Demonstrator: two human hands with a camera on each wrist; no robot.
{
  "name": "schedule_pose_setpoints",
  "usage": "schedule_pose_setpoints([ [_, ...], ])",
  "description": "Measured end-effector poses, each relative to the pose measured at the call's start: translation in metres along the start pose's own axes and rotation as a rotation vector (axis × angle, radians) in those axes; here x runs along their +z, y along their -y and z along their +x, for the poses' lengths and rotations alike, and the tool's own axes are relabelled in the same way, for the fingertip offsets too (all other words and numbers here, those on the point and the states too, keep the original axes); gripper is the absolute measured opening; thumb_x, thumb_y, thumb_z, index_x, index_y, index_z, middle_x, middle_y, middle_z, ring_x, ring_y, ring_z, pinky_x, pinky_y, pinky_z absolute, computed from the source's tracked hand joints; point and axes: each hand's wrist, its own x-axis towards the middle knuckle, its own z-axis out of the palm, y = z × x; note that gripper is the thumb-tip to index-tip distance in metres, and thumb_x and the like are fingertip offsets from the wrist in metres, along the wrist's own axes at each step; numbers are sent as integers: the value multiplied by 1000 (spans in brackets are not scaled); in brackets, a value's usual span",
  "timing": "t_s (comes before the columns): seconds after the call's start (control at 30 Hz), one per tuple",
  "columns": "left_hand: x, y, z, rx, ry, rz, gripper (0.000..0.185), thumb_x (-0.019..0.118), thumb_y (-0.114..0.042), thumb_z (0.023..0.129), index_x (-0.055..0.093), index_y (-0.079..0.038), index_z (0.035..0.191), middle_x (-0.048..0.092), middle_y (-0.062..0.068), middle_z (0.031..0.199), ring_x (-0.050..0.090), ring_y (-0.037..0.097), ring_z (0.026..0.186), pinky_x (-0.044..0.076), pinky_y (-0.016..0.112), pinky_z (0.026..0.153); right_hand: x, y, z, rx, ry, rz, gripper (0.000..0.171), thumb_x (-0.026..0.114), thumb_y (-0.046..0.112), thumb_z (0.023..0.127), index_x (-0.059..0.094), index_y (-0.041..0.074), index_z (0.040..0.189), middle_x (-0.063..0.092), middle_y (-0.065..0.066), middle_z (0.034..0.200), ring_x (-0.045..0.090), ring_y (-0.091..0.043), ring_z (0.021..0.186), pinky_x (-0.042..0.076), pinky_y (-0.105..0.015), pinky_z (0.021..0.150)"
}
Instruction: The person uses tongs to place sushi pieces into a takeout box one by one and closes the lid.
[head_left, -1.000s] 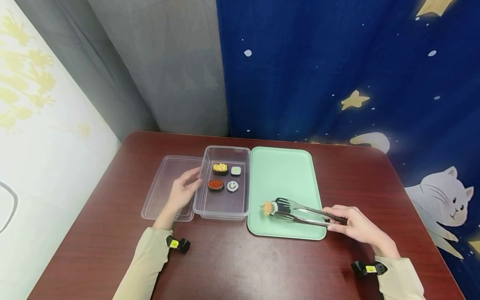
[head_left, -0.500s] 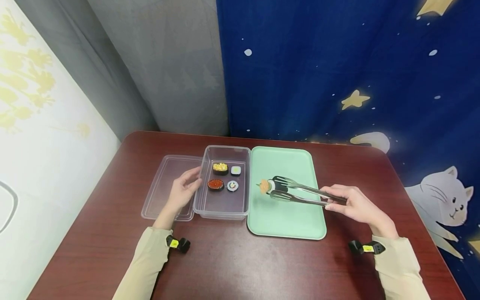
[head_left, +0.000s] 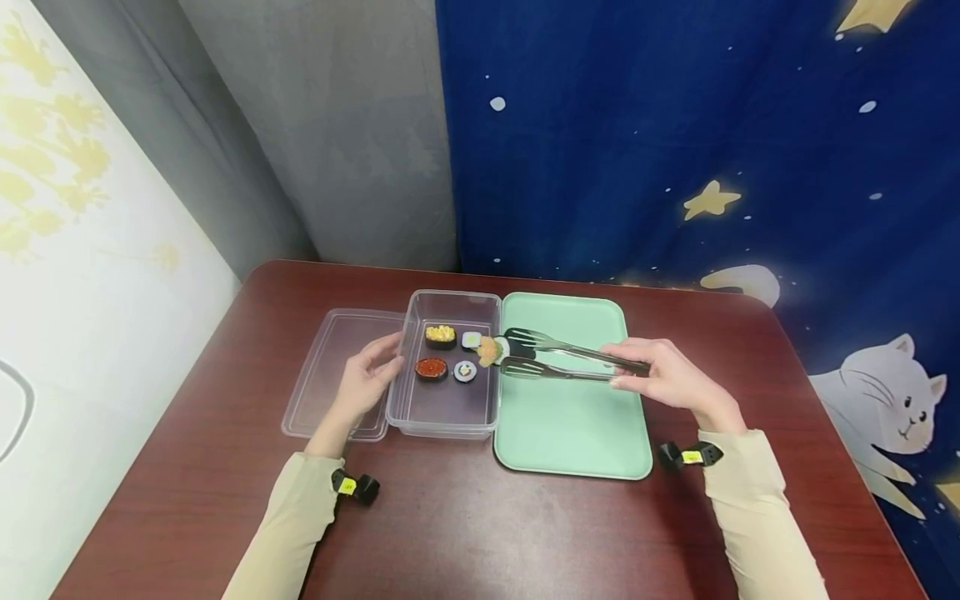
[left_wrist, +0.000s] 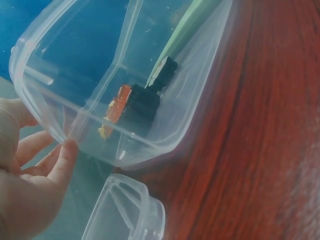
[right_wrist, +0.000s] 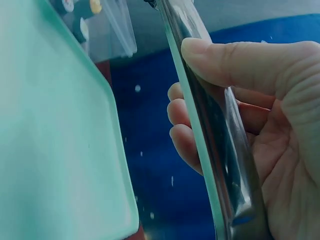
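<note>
My right hand [head_left: 660,371] grips metal tongs [head_left: 566,358], thumb along one arm, as the right wrist view shows. A sushi roll with a crumbly orange end [head_left: 489,351] is clamped in the tong tips, over the right side of the clear plastic container [head_left: 442,427]. Inside sit a sushi piece with yellow topping [head_left: 440,336], one with red roe [head_left: 431,369], a small square roll [head_left: 471,340] and a round roll [head_left: 465,372]. My left hand [head_left: 367,379] touches the container's left wall at the rim, fingers slightly bent; in the left wrist view its fingertips [left_wrist: 70,146] meet the plastic.
A pale green tray [head_left: 577,433] lies against the container's right side. The clear lid [head_left: 318,383] lies flat at the left, partly under my left hand. All stand on a dark red-brown table [head_left: 450,525], with curtains [head_left: 600,150] behind.
My right hand has moved the tongs and sushi roll up and leftward, from over the tray to the container's right rim. My left hand has stayed in place.
</note>
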Motion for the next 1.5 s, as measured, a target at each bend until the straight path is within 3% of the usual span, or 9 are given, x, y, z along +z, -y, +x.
schedule_pose_setpoints([
  [0.17,0,0,1,6,7,-4,40,57,14,85,47,19,123,47,35,126,48,47,110,49,10,83,9,2,22,-23,46,38,42,77,2,74,64,-3,114,65,-8,93,53,-14,67,43,-21,51],
  [0.33,1,-1,1,-1,3,-13,40,56,15,84,47,19,123,47,35,127,48,47,110,49,11,83,20,2,38,11,121,52,39,75,7,78,65,0,115,66,-7,96,53,-15,71,47,-28,53],
  [0.5,0,0,1,6,1,-3,40,56,15,84,47,20,122,47,35,126,48,49,109,50,11,82,31,5,53,12,186,12,36,75,7,77,66,1,111,64,-7,86,53,-12,71,49,-32,57],
  [0.73,-3,21,5,20,-5,3,39,57,12,86,49,17,124,49,32,126,51,43,109,50,12,83,43,9,69,-19,274,-40,32,74,8,76,67,6,107,64,-4,85,52,-6,67,46,-21,57],
  [0.8,-2,20,4,14,-4,-7,39,58,11,86,49,16,124,49,32,127,51,42,110,50,12,83,45,11,72,-16,301,-43,31,73,8,76,67,7,106,63,-5,84,53,-11,67,45,-21,57],
  [0.97,0,0,1,-15,7,-19,40,55,14,85,47,19,124,47,34,127,48,48,111,50,12,82,46,17,81,-15,352,-57,29,72,7,77,67,9,105,61,-7,81,53,-18,68,44,-23,59],
  [1.13,-1,0,1,-28,9,-4,41,55,14,85,45,19,125,46,35,128,47,48,111,49,11,82,45,23,91,-30,398,-103,26,71,7,76,66,9,102,60,-3,79,52,-16,66,44,-22,58],
  [1.3,-2,16,4,-14,0,-12,41,56,12,86,47,16,125,47,33,128,48,46,111,49,10,83,45,30,100,-22,442,-146,23,71,5,75,67,11,97,54,3,73,44,-8,63,41,-21,54],
  [1.5,-3,32,7,10,-18,5,40,58,9,86,50,14,125,49,29,127,53,36,109,49,13,85,45,36,109,-7,473,-153,25,71,2,72,68,9,96,57,1,73,42,-8,64,40,-22,55],
])
